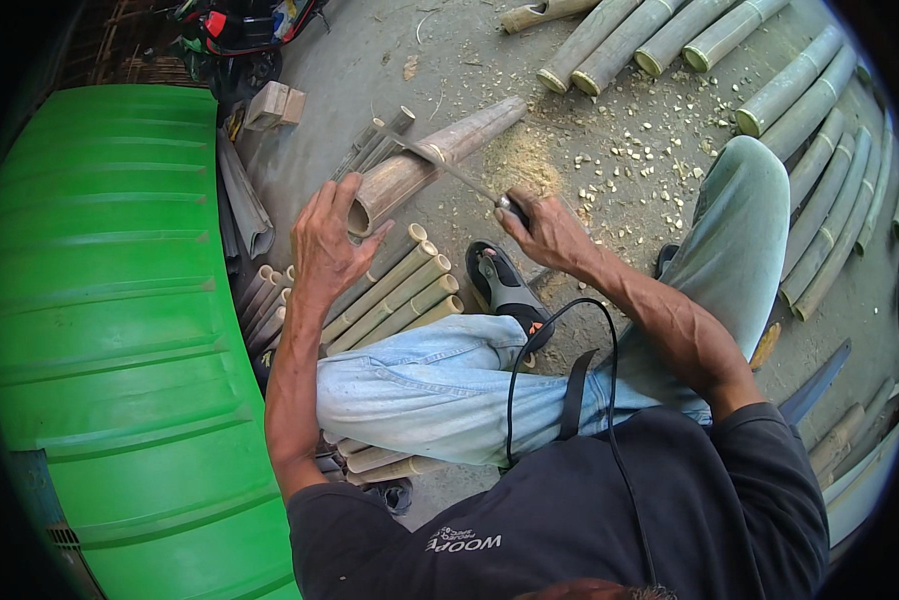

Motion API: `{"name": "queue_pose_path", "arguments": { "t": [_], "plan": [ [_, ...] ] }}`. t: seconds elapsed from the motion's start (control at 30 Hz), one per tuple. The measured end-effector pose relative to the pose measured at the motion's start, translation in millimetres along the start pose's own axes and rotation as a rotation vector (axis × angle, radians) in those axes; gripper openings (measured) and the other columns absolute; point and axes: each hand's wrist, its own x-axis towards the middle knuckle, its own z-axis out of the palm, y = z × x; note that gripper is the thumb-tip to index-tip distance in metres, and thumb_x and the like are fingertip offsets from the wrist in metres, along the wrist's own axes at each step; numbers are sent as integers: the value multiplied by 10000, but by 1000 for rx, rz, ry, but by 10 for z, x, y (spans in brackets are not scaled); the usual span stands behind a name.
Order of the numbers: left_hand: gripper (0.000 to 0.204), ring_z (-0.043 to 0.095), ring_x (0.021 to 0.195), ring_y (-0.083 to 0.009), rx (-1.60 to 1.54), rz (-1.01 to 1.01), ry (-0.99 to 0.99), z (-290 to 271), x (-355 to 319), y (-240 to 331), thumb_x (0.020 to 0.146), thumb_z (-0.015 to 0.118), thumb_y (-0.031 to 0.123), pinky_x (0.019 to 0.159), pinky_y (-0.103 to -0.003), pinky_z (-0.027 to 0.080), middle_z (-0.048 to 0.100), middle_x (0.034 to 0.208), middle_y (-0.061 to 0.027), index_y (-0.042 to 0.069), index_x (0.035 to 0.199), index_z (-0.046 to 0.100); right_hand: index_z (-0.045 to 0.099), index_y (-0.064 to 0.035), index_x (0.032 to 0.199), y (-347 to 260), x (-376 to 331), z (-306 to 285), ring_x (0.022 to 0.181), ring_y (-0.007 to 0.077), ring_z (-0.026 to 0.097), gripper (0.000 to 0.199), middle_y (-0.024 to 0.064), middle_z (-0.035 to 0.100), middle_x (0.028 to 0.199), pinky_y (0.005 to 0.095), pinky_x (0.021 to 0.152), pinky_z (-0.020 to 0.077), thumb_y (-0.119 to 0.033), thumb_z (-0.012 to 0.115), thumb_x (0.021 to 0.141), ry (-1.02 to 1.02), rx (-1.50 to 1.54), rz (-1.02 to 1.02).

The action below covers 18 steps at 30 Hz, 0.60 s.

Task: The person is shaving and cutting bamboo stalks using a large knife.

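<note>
A thick brown bamboo pole lies at a slant, its hollow cut end toward me. My left hand is at that end, with fingers along one side of the rim and thumb on the other, gripping it. In my right hand, closed round a dark handle, is a tool with a thin metal shank and a long narrow metal blade. The blade lies across the upper side of the pole. Its exact kind cannot be made out.
Cut bamboo lengths are stacked below the pole. More bamboo poles lie in rows at the far side and right. Chips and sawdust litter the floor. A green ribbed panel stands at left; a saw blade lies at right.
</note>
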Motion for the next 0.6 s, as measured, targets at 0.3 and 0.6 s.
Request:
{"name": "queue_pose_path", "arguments": {
  "t": [0.3,0.6],
  "plan": [
    [694,610,879,-331,65,38,-56,-33,2,-20,677,889,162,770,-444,505,591,980,-136,61,1278,557,616,41,990,-2,18,-55,517,351,602,289,203,589,604,462,545,468,-245,582,1011,8,-17,77],
    [746,598,914,-330,130,81,-93,-34,-3,-62,655,884,127,781,-452,488,578,1025,-128,92,1319,545,634,43,975,-97,30,-168,526,326,600,311,201,580,597,452,554,473,-261,577,1011,-23,-8,67]
  ]
}}
